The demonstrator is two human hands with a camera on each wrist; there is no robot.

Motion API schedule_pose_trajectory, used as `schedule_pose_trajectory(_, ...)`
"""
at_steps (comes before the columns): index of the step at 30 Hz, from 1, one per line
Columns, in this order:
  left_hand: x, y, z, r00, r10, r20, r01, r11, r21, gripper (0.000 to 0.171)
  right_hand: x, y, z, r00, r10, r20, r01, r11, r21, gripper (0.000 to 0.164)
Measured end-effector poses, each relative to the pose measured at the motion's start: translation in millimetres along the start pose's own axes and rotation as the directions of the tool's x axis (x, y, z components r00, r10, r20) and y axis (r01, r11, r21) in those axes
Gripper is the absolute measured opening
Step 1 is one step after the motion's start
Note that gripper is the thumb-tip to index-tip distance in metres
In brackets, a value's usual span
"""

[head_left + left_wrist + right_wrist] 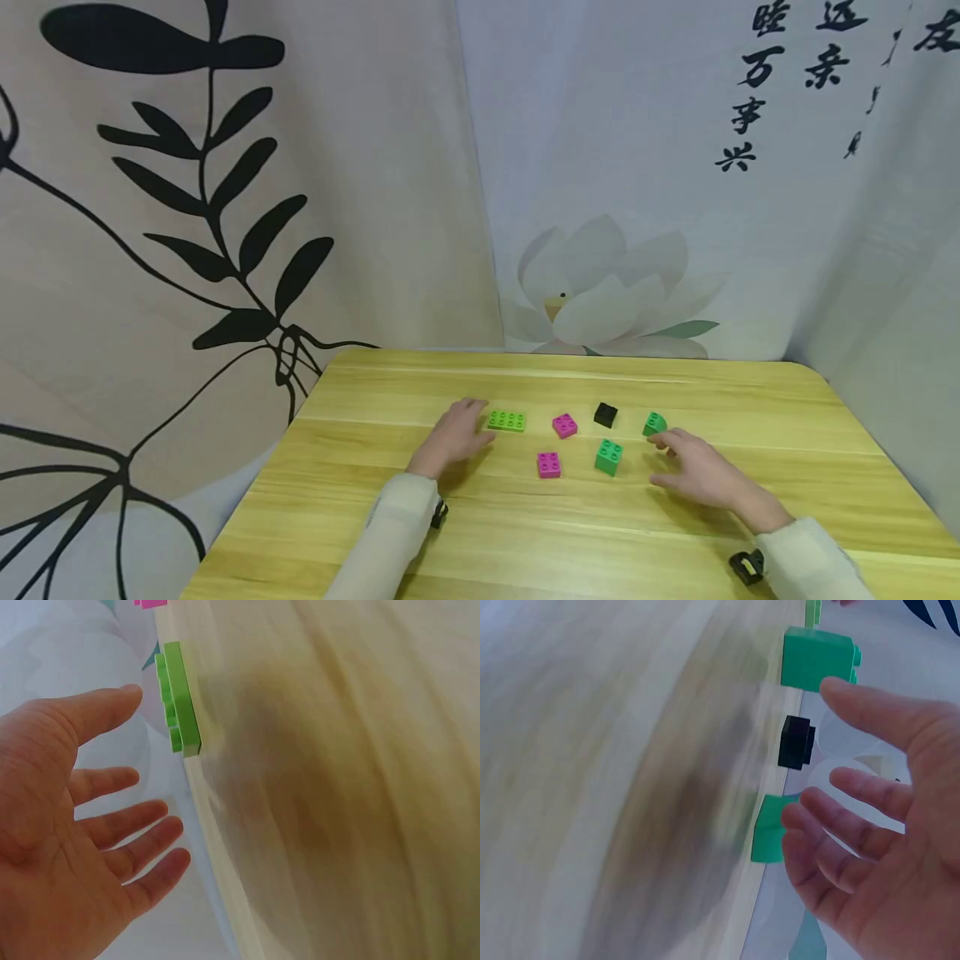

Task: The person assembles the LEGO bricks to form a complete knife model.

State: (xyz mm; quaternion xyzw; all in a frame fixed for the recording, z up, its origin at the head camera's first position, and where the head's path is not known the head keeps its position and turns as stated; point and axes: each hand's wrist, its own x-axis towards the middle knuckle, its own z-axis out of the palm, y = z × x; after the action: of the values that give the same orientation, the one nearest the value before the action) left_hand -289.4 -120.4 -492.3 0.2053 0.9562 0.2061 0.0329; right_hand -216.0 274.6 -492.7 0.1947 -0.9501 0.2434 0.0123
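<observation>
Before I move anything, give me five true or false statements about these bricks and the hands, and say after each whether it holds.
1. The lime-green brick is the brick nearest the left hand. True.
2. The right hand grips the black brick. False: the right hand holds nothing, and the black brick lies on the table.
3. The nearer pink brick lies to the left of the nearer green brick. True.
4. The lime-green brick is stacked on the farther pink brick. False: it lies on the table, apart from that brick.
5. The black brick lies farther from the person than the nearer green brick. True.
</observation>
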Motion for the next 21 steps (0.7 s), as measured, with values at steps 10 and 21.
schedule_pose_trajectory(10,18.8,12.3,3.8,1.0,-0.001,0.027,0.001,1.0,0.001,0.064,12.1,-10.9,6.5,0.999,-0.045,0.024,0.045,0.999,0.016,0.058)
schedule_pose_trajectory(21,29.3,14.2,12.6,0.997,-0.049,0.062,0.05,0.999,-0.016,0.064,26.9,-16.7,11.9,0.996,-0.036,0.081,0.029,0.996,0.09,0.055)
